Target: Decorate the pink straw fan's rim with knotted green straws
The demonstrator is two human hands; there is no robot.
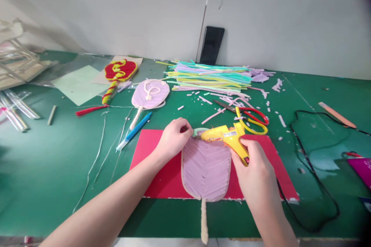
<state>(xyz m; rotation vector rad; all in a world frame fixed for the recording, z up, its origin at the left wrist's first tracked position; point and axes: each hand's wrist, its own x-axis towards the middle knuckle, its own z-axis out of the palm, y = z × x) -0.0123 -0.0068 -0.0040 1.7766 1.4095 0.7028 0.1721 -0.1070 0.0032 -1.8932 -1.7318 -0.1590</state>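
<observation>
A yellow hot glue gun [224,133] is in my right hand [257,166], fingers wrapped round its grip. Its nozzle points left at the upper edge of a lilac fan [206,170] with a cream border and a wrapped cream handle [204,222]. My left hand [176,137] pinches at the fan's top left edge, close to the nozzle. Between thumb and finger it has the end of a mint-green strip [199,130], which curves along the top edge. The fan lies on a red sheet [261,162], its handle reaching past the table's front edge.
Scissors [249,117] lie beyond the glue gun, near a pile of pastel strips [211,77] and scraps. A second lilac fan [150,94], a red and yellow fan [120,71] and a blue pen-like tool [135,130] lie left. A black cord [304,150] loops right; a phone [212,45] leans on the wall.
</observation>
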